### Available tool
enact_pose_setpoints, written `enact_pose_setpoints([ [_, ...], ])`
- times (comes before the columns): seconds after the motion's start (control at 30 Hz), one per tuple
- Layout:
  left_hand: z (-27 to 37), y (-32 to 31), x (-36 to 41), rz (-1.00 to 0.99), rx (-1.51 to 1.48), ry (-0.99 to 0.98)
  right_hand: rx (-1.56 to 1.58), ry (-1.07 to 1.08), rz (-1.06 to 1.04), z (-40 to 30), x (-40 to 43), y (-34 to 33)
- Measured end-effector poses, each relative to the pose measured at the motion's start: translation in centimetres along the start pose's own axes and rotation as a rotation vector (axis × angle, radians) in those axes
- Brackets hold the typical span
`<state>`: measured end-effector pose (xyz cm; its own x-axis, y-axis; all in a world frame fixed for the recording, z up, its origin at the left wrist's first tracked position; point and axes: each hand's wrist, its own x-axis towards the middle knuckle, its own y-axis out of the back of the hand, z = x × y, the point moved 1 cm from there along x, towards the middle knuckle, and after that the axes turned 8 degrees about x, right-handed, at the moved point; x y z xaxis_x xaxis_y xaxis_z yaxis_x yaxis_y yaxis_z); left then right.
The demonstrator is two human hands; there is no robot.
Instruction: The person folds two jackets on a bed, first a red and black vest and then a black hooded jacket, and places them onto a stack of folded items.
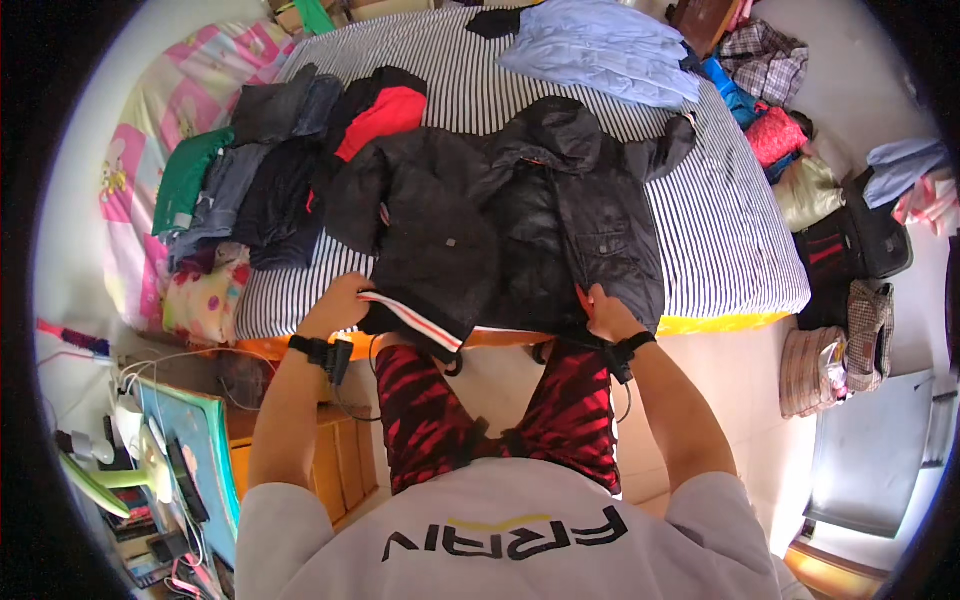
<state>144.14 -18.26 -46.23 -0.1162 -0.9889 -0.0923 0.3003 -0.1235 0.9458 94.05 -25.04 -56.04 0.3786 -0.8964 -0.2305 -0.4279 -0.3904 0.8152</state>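
Observation:
A black hooded jacket (517, 217) lies spread on the bed, its front unfastened and its hood (559, 135) pointing away from me. My left hand (337, 306) pinches the hem of the left-side front panel, where a white band with a red stripe (412, 316) shows. On the other panel, my right hand (609, 315) grips the lower front edge, and a bit of red lining appears by the fingers. The right-side sleeve (667, 150) stretches outward over the striped sheet. Both wrists wear black strapped devices with cables.
Folded clothes sit at the bed's left, among them a green garment (191, 180), dark trousers (281, 202) and a black-and-red garment (386, 112). A light blue shirt (600, 49) lies at the far side of the striped bed sheet (727, 217). Bags (814, 371) stand along the right.

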Motion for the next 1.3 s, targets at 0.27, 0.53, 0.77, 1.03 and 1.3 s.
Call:
enact_pose_setpoints([
  [0.27, 1.5, 1.6, -3.2, -0.693, 0.115, 0.246, 0.223, 0.036, -0.289, 3.1, -2.7, 2.3],
  [0.53, 7.9, -4.1, -3.0, -0.282, 0.0, -0.318, 0.319, -0.205, -0.213, 0.4, -6.7, 3.5],
  [0.77, 10.5, -9.7, -3.5, -0.445, 0.181, -0.452, 0.109, -0.086, -0.131, 0.4, -6.6, 2.1],
  [1.03, 10.1, -1.1, 1.0, -0.591, -0.568, -0.123, 0.547, -0.071, -0.093, -1.7, -6.1, 11.6],
  [1.3, 13.9, -1.1, 7.0, 0.045, -0.614, -0.37, 0.926, -0.029, -0.103, -8.3, -3.5, 11.4],
])
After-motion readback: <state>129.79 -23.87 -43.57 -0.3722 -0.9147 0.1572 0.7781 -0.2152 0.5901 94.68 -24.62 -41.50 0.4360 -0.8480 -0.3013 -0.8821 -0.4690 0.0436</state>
